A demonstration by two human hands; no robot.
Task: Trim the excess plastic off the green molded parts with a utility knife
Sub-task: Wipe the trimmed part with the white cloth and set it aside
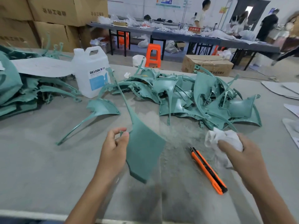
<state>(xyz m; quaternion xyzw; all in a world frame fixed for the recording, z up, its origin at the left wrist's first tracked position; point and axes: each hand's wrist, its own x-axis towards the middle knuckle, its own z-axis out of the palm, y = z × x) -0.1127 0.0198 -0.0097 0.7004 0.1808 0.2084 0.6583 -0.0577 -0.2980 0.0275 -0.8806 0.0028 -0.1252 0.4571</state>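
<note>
In the lower centre of the frame, your left hand [115,147] is pinching a green part [142,152] by its edge between thumb and fingertips, with its long thin stem pointing up the frame. At lower right, your right hand [242,156] is gripping a crumpled white cloth [226,138]. The utility knife [208,171] is lying on the table [48,167] between the two hands, touched by neither, so no cutting is taking place.

Pale shavings [176,143] are littering the table beside the knife, which suggests some trimming is done.

In mid-frame, a single part [100,109] is lying left of centre and a large heap [202,101] is waiting at centre right. A second heap [16,91] is sitting at the left edge near a white jug [92,70]; whether it is trimmed cannot be told. Treat most of the work as remaining.
</note>
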